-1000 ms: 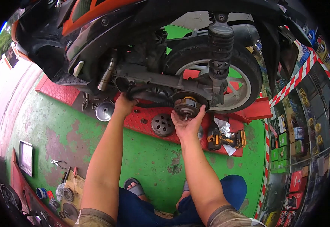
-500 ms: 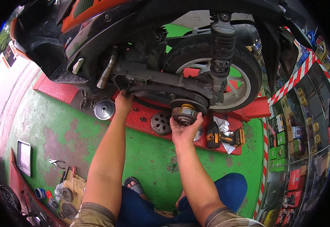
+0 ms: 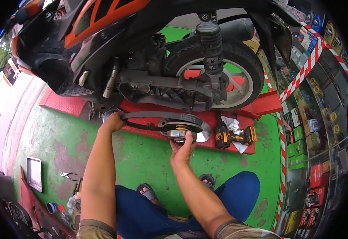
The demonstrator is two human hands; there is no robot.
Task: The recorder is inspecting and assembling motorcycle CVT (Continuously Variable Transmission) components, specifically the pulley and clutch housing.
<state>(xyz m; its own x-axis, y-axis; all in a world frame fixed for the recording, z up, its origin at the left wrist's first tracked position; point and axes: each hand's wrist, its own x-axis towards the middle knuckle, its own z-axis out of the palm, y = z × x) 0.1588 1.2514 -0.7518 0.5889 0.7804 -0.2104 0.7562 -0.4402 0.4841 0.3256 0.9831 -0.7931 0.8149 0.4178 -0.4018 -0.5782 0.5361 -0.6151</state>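
Note:
My left hand (image 3: pixel 113 122) is closed on the left end of a black drive belt (image 3: pixel 154 115). The belt's other end loops round a clutch pulley assembly (image 3: pixel 176 134), a round metal unit with a yellowish ring in its middle. Fingers below and thumb at its side, my right hand (image 3: pixel 182 153) grips that assembly. Both parts hang in front of the scooter's opened transmission case (image 3: pixel 158 91), apart from it. A bare shaft (image 3: pixel 192 102) sticks out at the case's right end, near the rear wheel (image 3: pixel 257 75).
A red ramp (image 3: pixel 64 102) runs under the scooter. On its right part lie a yellow-and-black cordless driver (image 3: pixel 241 136) and white paper (image 3: pixel 233 124). Pliers (image 3: pixel 68 175) and a metal tray (image 3: pixel 35 174) lie on the green floor at left. Glass shelves (image 3: pixel 317 139) stand at right.
Both hands have drawn the belt and clutch pulley assembly off the scooter, toward me and to the left. The shaft is now exposed. The view has shifted slightly.

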